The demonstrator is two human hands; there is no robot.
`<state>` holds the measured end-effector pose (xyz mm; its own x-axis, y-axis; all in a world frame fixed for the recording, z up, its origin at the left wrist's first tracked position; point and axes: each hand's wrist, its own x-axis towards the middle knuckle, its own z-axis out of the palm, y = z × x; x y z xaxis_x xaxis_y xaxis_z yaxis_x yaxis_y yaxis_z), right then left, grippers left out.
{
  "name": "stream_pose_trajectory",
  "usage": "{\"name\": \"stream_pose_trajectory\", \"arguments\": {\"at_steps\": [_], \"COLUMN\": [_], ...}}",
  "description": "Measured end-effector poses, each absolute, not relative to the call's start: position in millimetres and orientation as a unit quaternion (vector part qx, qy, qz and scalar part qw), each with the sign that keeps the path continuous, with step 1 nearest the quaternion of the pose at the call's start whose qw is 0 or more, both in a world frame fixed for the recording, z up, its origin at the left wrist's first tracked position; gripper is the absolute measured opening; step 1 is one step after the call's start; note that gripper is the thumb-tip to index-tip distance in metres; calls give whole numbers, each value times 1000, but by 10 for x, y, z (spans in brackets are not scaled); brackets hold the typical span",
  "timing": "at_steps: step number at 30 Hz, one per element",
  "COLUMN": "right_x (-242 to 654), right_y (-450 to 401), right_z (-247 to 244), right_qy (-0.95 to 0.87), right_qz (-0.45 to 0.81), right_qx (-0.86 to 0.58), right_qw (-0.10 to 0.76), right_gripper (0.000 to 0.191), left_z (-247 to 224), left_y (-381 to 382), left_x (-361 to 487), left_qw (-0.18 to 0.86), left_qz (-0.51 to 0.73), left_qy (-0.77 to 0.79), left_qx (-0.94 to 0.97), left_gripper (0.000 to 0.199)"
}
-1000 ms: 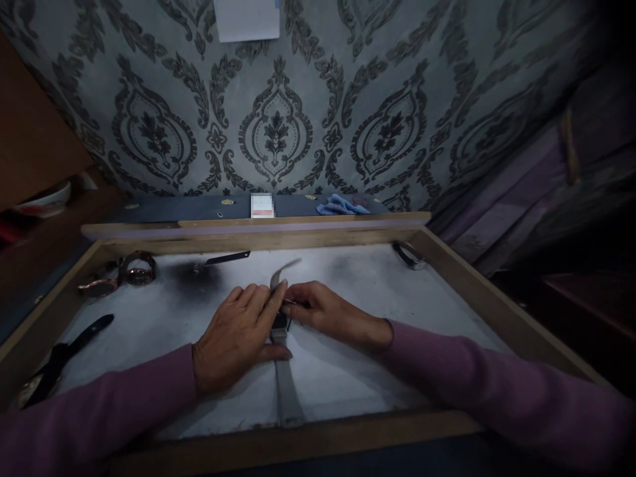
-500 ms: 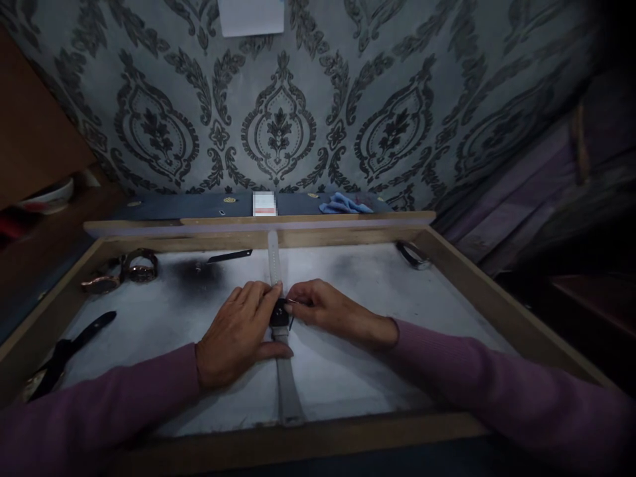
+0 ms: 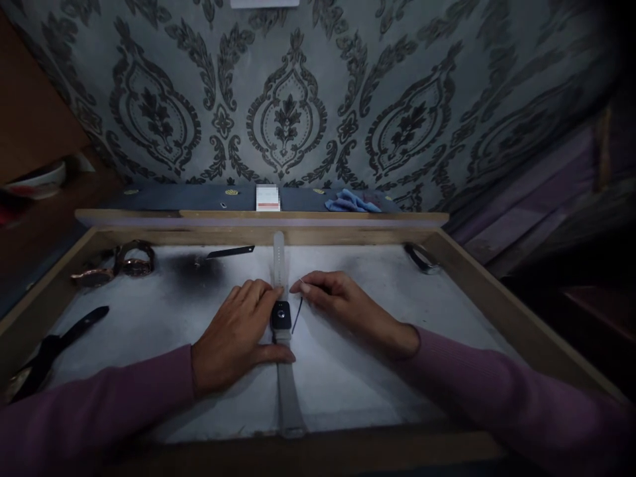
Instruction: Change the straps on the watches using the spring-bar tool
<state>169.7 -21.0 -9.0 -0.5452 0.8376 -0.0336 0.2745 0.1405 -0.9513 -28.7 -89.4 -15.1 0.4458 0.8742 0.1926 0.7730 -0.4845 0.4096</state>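
Observation:
A smartwatch (image 3: 281, 315) with a black rectangular face and a long grey strap (image 3: 289, 401) lies face up, lengthwise in front of me. My left hand (image 3: 238, 333) steadies it from the left, fingertips by the upper strap and thumb across the lower strap. To the right of the watch, my right hand (image 3: 332, 293) is apart from it, finger and thumb pinched on a thin, pale, pin-like piece (image 3: 301, 281). Below those fingertips a narrow dark strip (image 3: 297, 316) slants beside the watch; whether it touches the hand I cannot tell.
A shallow wooden tray (image 3: 261, 236) with a white base surrounds the work. At left are two rose-gold watches (image 3: 135, 265) and a black-strapped watch (image 3: 52, 348). A black blade-like strip (image 3: 231, 252) lies at the back, a dark band (image 3: 422, 258) at back right. Beyond is a blue cloth (image 3: 352, 201).
My right hand has drawn away from the watch's side, slightly up and to the right, uncovering its face. My left hand stays on the watch. The view has shifted slightly.

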Motion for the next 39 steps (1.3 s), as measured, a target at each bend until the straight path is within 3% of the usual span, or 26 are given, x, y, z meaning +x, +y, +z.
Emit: {"name": "stream_pose_trajectory", "arguments": {"at_steps": [5, 17, 27, 39], "right_x": [1706, 1720, 1609, 1527], "right_y": [-221, -249, -237, -247], "right_z": [-66, -144, -277, -249], "right_qy": [-732, -791, -681, -754], "right_qz": [469, 369, 525, 440], "right_qx": [-375, -353, -368, -350], "right_qw": [321, 337, 354, 340], "right_gripper": [24, 24, 27, 22], "left_z": [-142, -148, -166, -159], "left_y": [-879, -857, -846, -834], "left_x": [-288, -289, -276, -266], "left_qw": [140, 158, 168, 164], "left_qz": [184, 182, 187, 182], "left_qy": [493, 488, 487, 495], "left_qx": [839, 839, 836, 834], "left_gripper": [69, 71, 70, 72]}}
